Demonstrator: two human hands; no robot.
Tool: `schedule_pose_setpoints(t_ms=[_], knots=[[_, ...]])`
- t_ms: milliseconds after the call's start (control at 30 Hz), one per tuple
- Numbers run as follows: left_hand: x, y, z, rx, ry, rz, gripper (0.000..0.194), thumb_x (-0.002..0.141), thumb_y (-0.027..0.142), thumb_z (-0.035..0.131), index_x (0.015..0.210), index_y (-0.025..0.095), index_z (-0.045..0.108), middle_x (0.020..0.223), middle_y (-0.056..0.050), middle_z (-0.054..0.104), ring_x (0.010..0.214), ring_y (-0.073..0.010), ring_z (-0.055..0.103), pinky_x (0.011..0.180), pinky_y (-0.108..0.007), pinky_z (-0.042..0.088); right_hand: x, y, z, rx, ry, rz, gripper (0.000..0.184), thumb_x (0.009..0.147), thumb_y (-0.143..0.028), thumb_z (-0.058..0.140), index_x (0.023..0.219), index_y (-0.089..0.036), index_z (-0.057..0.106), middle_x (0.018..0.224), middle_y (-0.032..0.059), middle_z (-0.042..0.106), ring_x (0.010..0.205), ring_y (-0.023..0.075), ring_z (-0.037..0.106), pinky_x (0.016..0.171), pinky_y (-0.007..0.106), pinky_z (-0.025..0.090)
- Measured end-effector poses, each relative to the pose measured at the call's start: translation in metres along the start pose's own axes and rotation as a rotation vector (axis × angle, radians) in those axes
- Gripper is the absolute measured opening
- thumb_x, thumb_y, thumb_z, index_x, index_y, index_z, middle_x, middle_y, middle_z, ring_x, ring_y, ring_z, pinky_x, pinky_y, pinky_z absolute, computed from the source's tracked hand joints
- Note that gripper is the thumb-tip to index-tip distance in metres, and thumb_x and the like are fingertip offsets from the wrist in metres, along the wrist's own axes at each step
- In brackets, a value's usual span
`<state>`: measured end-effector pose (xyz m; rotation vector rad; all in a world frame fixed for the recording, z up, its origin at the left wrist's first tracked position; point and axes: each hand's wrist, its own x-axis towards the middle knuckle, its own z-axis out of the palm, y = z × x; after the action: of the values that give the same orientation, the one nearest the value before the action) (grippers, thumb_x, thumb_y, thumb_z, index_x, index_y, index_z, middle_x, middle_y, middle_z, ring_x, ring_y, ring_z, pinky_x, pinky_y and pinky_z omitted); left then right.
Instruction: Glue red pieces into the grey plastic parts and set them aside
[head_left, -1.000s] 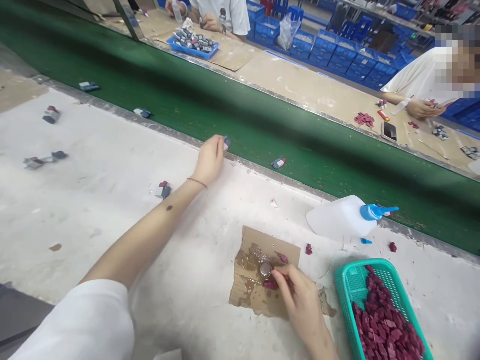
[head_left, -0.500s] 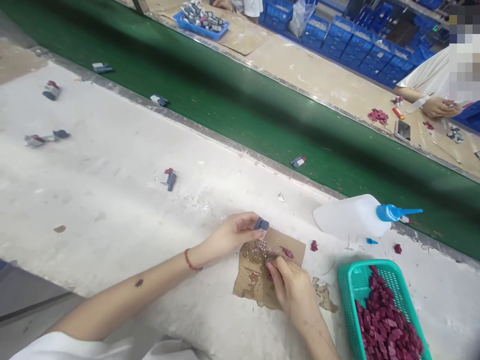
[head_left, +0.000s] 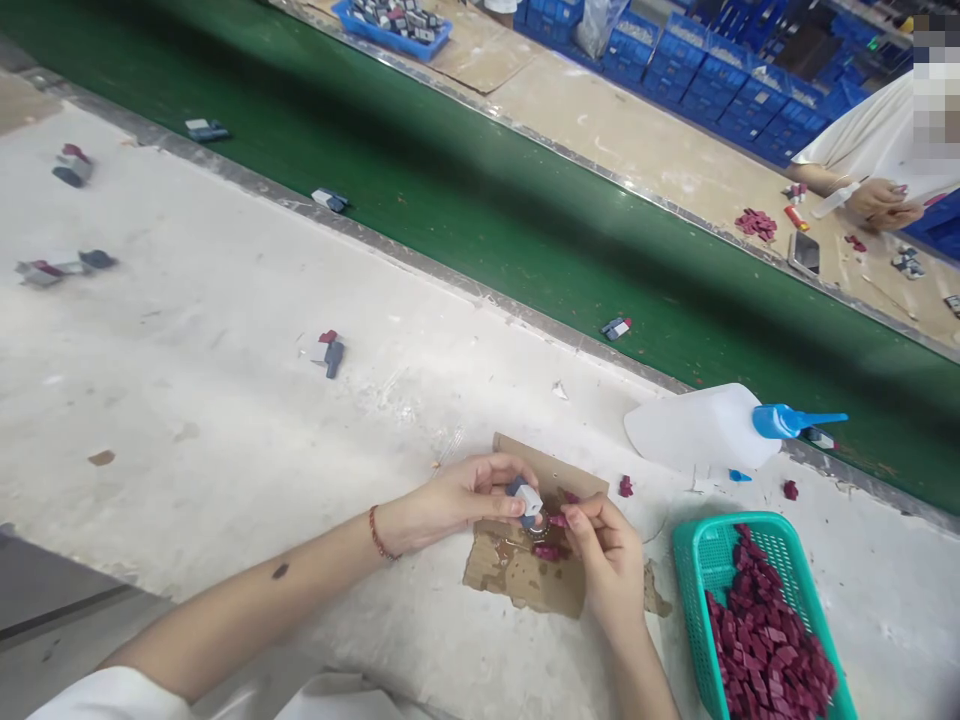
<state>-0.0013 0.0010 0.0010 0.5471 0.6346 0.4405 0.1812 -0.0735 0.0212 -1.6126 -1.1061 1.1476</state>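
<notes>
Between the thumb and fingers of my left hand point(head_left: 487, 495) is a small grey and dark-blue plastic part point(head_left: 529, 502), held above a piece of cardboard point(head_left: 525, 585). My right hand point(head_left: 611, 550) pinches a small maroon piece point(head_left: 559, 520) close beside that part; whether the two touch I cannot tell. Wet, glossy patches mark the cardboard. Another maroon piece point(head_left: 547, 552) lies on it below the hands. To the right stands a green basket point(head_left: 686, 600) holding many maroon pieces point(head_left: 772, 650).
A white squeeze bottle point(head_left: 697, 430) with a blue nozzle lies beyond the basket. Past it runs a green conveyor belt point(head_left: 450, 210) carrying several small assemblies. One grey, blue and maroon assembly point(head_left: 330, 353) rests on the white table point(head_left: 225, 430). Across the belt, a person's hands point(head_left: 885, 205) hold something small.
My right hand has risen from the cardboard with a maroon piece. My left hand has lowered slightly and turned the grey and blue part, bringing its light-grey face into view.
</notes>
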Motion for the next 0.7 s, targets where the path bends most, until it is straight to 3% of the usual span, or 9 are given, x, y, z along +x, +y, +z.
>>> schedule_pose_setpoints(t_ms=[100, 233, 433, 700], knots=[[0.002, -0.003, 0.001, 0.029, -0.004, 0.028, 0.038, 0.063, 0.036, 0.089, 0.083, 0.015, 0.064, 0.08, -0.001, 0.069, 0.071, -0.0114, 0.065, 0.067, -0.023, 0.052, -0.001, -0.001, 0.003, 0.154, 0.068, 0.023, 0.044, 0.082, -0.06, 0.064, 0.067, -0.02, 0.057, 0.044, -0.0079, 0.041, 0.04, 0.0086, 0.035, 0.041, 0.022, 0.033], [0.002, -0.009, 0.005, 0.071, 0.039, 0.079, 0.04, 0.061, 0.033, 0.09, 0.08, 0.016, 0.059, 0.081, -0.002, 0.07, 0.07, -0.0121, 0.065, 0.065, -0.023, 0.052, -0.004, -0.001, 0.01, 0.254, 0.078, 0.034, 0.042, 0.082, -0.059, 0.066, 0.068, -0.019, 0.058, 0.043, -0.0077, 0.042, 0.038, 0.008, 0.034, 0.04, 0.021, 0.031], [0.002, -0.016, 0.007, 0.125, 0.068, 0.135, 0.039, 0.062, 0.031, 0.088, 0.078, 0.017, 0.055, 0.086, -0.003, 0.073, 0.079, -0.0153, 0.068, 0.074, -0.028, 0.054, -0.005, -0.004, 0.015, 0.264, 0.066, 0.043, 0.041, 0.083, -0.056, 0.066, 0.068, -0.019, 0.057, 0.043, -0.0072, 0.044, 0.038, 0.0079, 0.035, 0.04, 0.02, 0.031], [0.004, -0.019, 0.004, 0.164, 0.088, 0.152, 0.039, 0.062, 0.032, 0.088, 0.078, 0.017, 0.055, 0.084, -0.002, 0.069, 0.076, -0.0137, 0.066, 0.072, -0.026, 0.053, -0.002, -0.003, 0.018, 0.216, 0.062, 0.061, 0.044, 0.084, -0.059, 0.063, 0.067, -0.02, 0.054, 0.044, -0.0071, 0.045, 0.039, 0.0079, 0.035, 0.041, 0.021, 0.033]])
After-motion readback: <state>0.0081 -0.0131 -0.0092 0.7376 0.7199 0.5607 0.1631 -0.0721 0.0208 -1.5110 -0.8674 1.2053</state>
